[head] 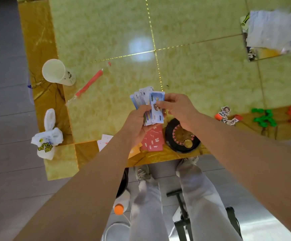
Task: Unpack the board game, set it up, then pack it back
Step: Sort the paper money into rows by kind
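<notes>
The left hand [137, 124] was clamped round the lower ends of a fan of play-money notes [140, 99], fingers curled beneath them. The right hand [177, 108] pinched the front blue note [156, 110] between thumb and forefinger, at its right edge. Both hovered just beyond the roulette wheel [181, 136], above the table [106, 40].

The notes looked like thin paper: light, limp and likely to slide over one another. They would be best held by the short ends, squared into one stack, with a firm pinch.

Red cards [152, 138] lay touching the wheel's left side. To the wheel's right sat character standees [226, 115], then green pieces [264, 117], well apart.
</notes>
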Available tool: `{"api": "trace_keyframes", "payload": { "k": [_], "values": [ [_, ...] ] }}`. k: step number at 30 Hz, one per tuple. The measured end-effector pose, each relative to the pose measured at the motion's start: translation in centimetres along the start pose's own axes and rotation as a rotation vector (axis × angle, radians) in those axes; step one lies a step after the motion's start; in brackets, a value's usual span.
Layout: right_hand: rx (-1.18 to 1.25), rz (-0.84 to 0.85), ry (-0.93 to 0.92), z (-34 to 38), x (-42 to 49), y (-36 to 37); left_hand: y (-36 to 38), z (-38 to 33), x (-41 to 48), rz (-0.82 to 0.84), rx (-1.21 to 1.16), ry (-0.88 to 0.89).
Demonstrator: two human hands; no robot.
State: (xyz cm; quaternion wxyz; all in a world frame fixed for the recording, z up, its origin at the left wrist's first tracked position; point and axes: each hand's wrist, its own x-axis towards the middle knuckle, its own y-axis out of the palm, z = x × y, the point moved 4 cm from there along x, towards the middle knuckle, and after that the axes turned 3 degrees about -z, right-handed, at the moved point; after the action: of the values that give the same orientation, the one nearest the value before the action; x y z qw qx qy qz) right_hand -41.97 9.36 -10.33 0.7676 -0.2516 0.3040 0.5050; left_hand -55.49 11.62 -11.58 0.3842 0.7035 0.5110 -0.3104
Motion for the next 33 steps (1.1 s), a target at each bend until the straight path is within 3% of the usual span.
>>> {"api": "trace_keyframes", "payload": {
  "k": [5,12,21,26,33],
  "values": [
    [-0.038,0.056,-0.01,-0.4,-0.4,-3.7,3.3,0.7,-0.5,-0.041,0.058,0.054],
    [-0.114,-0.019,-0.013,-0.6,1.2,-7.8,6.6,1.9,-0.1,-0.17,0.049,0.064],
    [-0.234,-0.157,0.029,-2.5,6.7,-7.3,2.6,2.5,2.5,-0.392,-0.001,0.05],
    [-0.624,-0.194,-0.131,-3.0,8.5,-5.2,1.1,2.8,4.3,-0.346,-0.079,0.018],
    [-0.738,-0.368,-0.347,-2.7,8.0,-4.6,0.8,2.9,5.3,-0.308,-0.044,-0.007]
  ]
}}
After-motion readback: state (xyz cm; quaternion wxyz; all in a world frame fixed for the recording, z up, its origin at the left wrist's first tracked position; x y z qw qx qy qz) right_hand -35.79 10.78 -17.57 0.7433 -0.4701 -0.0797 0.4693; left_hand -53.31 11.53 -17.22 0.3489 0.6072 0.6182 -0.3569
